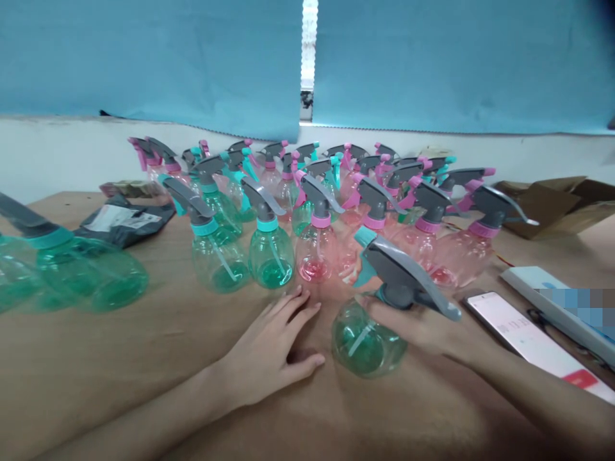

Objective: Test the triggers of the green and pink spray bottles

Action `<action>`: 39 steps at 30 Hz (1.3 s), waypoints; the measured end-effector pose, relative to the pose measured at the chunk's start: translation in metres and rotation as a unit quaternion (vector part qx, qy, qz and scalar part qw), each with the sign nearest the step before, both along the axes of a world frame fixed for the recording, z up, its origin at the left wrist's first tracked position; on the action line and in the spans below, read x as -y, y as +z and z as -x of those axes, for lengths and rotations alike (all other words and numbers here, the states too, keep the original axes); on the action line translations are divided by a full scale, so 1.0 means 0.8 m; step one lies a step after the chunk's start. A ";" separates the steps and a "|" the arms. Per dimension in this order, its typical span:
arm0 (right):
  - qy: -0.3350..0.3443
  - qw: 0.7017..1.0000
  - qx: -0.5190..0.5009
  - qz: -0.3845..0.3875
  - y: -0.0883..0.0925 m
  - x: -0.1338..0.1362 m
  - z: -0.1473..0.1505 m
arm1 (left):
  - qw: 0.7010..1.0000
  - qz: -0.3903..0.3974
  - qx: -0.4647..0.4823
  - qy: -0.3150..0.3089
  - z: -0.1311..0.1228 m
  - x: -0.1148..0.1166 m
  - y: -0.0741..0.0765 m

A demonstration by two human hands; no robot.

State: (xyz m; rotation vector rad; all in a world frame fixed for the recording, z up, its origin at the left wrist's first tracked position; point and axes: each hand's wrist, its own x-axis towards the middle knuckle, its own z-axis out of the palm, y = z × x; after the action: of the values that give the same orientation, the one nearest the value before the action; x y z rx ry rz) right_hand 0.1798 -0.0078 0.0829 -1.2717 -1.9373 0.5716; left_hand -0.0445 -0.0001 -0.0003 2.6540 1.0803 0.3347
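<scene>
My right hand (413, 323) grips a green spray bottle (366, 342) just below its grey trigger head (401, 275); the bottle stands tilted on the wooden table (158, 346). My left hand (271, 352) lies flat on the table to the left of that bottle, fingers stretched out, holding nothing. Its fingertips reach toward a pink spray bottle (314, 246) and a green spray bottle (270, 246) in the front row of several upright bottles.
More green bottles (81, 269) stand at the left edge. A dark plastic bag (125, 221) lies behind them. A phone (528, 342) and a white flat box (560, 307) lie at the right, brown cardboard (552, 202) behind. Blue curtain covers the wall.
</scene>
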 end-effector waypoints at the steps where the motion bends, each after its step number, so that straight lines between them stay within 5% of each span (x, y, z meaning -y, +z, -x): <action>1: 0.004 1.000 -0.005 0.001 0.004 0.001 0.002 | 1.000 0.001 -0.001 0.000 0.000 0.000 0.000; 6: 0.018 0.999 -0.042 -0.019 0.012 -0.001 0.008 | 1.000 -0.001 -0.011 0.003 0.000 0.001 0.002; 22: 0.027 0.997 -0.017 -0.076 -0.009 -0.008 0.001 | 0.999 -0.021 -0.028 -0.007 -0.001 0.000 0.004; 39: 0.053 0.996 -0.007 -0.065 -0.013 -0.010 -0.002 | 0.999 -0.016 -0.029 -0.005 -0.001 0.000 0.004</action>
State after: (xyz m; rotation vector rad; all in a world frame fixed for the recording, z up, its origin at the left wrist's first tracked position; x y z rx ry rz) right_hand 0.1817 0.0003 0.0722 -1.0875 -2.0044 0.4976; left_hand -0.0439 -0.0001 0.0026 2.7122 1.0863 0.2762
